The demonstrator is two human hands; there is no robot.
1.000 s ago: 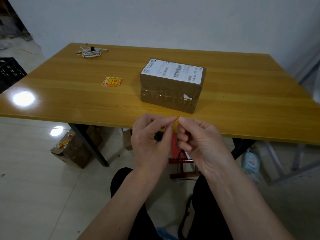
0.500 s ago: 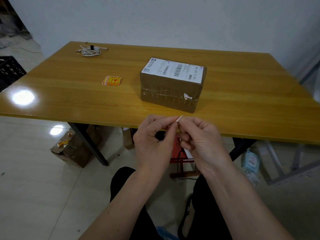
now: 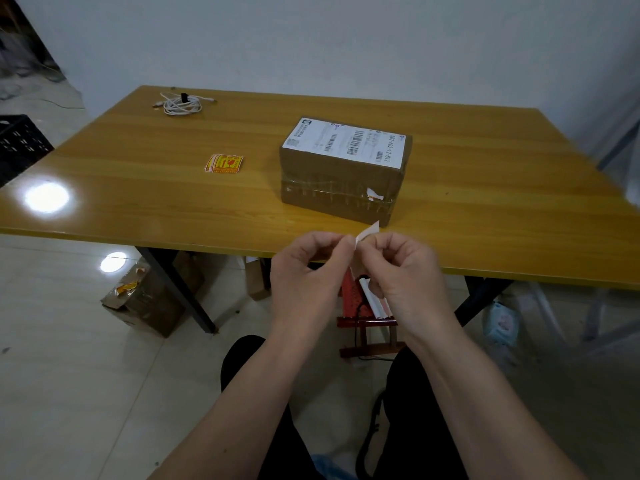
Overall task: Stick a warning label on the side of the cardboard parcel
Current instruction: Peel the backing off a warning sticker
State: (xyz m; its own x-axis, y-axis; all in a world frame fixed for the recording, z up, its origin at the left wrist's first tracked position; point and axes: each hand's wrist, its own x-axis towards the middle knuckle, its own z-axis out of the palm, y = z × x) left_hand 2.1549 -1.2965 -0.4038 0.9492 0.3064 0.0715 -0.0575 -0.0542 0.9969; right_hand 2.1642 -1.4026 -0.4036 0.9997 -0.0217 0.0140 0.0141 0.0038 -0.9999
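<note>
A brown cardboard parcel (image 3: 341,183) with a white shipping label on top sits on the wooden table (image 3: 138,202), taped around its near side. Just in front of the table's near edge, my left hand (image 3: 304,275) and my right hand (image 3: 407,271) pinch a small warning label (image 3: 366,232) between their fingertips; its pale underside shows, sticking up between the thumbs. A small stack of yellow-and-red warning labels (image 3: 224,163) lies on the table left of the parcel.
A coiled white cable (image 3: 181,103) lies at the table's far left corner. Under the table stand a cardboard box (image 3: 145,299), a red stool (image 3: 367,317) and a black table leg (image 3: 180,289). A black crate (image 3: 19,143) sits at far left.
The label's yellow corner turned to its pale underside, and more of it now sticks up between my fingertips. Both hands stayed in front of the table edge.
</note>
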